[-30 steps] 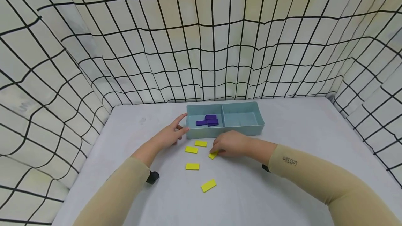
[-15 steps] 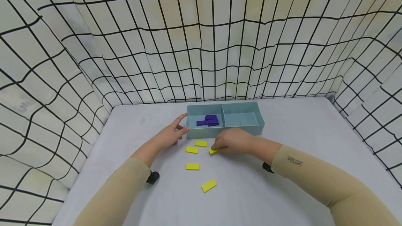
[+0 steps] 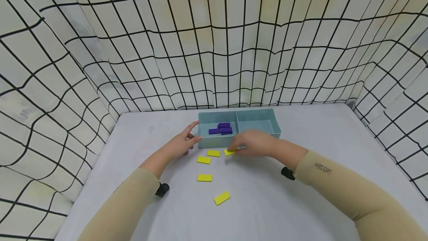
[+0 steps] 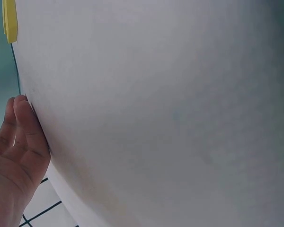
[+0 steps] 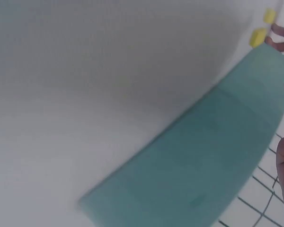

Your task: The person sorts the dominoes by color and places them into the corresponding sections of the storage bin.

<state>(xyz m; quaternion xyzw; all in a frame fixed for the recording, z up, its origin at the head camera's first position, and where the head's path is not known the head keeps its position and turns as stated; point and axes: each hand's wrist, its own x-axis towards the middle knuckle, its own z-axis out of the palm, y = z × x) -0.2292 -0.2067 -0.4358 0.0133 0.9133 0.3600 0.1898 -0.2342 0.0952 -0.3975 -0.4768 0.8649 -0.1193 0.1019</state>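
Head: tile in right hand

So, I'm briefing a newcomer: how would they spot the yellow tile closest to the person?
Find the teal two-compartment box on the white table. Yellow tiles lie on its near side. The wanted tile lies farthest from the box, clearly slanted.

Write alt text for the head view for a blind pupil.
A person's right hand holds a yellow tile in front of a blue two-compartment tray; the left hand is at its left end. Purple tiles lie in the left compartment, four other yellow tiles on the table.
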